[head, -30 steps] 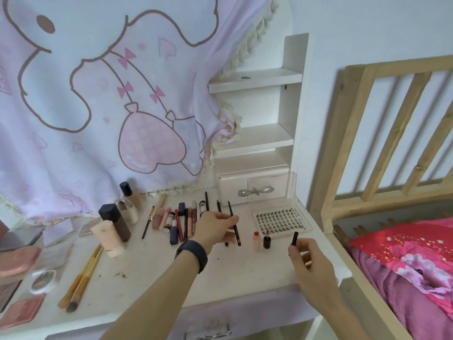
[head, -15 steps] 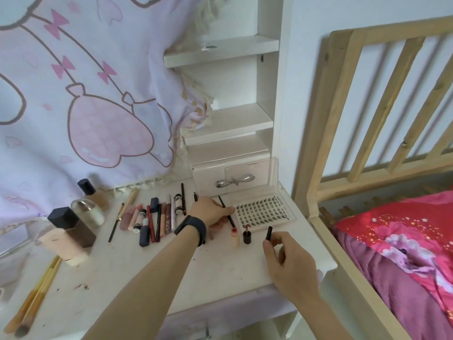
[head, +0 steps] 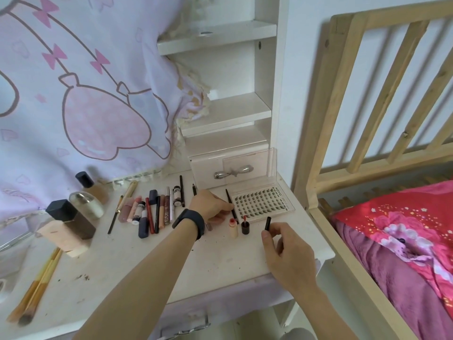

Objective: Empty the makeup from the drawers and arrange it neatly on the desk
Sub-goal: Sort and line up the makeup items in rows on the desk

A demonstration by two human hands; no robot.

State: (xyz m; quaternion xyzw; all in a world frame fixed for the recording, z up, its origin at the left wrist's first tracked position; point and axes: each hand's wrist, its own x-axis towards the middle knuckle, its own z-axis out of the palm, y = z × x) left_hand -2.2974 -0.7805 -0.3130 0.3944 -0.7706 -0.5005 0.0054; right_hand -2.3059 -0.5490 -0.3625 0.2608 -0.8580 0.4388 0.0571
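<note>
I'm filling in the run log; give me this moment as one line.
left hand: on thin black pencil | right hand: pinching small black tube upright on desk | lash tray: open

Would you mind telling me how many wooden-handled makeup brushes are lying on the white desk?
3: two long wooden-handled brushes lie together at the desk's front left; one slimmer brush lies nearer the curtain. Others may be hidden.

The desk [head: 137, 273] front lies bare and passable; pencils [head: 157, 212], bottles [head: 73, 217] and a lash case [head: 262, 201] crowd the back.
</note>
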